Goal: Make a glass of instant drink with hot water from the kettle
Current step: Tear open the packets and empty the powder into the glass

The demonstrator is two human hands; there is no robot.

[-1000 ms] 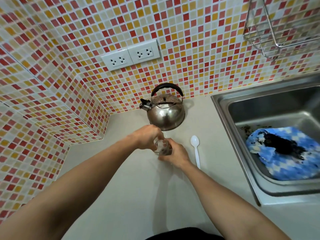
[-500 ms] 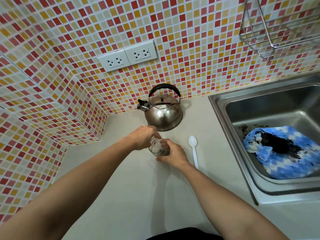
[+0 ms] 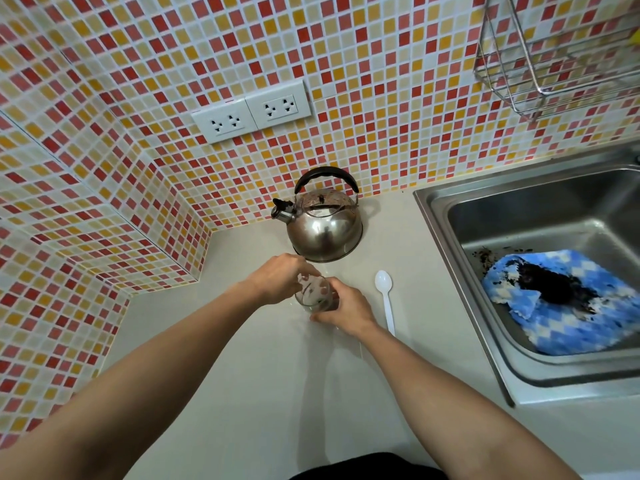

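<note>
A clear glass (image 3: 315, 295) with something dark at its bottom stands on the pale counter (image 3: 263, 393), in front of the steel kettle (image 3: 323, 225). My left hand (image 3: 280, 277) is over the glass's left rim with fingers closed; whether it holds anything there is hidden. My right hand (image 3: 346, 311) wraps the glass's right side near its base. The kettle has a black handle, and its spout points left. A white plastic spoon (image 3: 386, 299) lies on the counter just right of my right hand.
A steel sink (image 3: 446, 216) lies to the right, with a blue and white cloth (image 3: 568, 313) stained black inside it. A wire rack (image 3: 550, 57) hangs on the tiled wall at upper right. Wall sockets (image 3: 252, 112) sit above the kettle.
Both hands stay on the glass in front of the kettle. The view has shifted slightly; nothing else has visibly moved.
</note>
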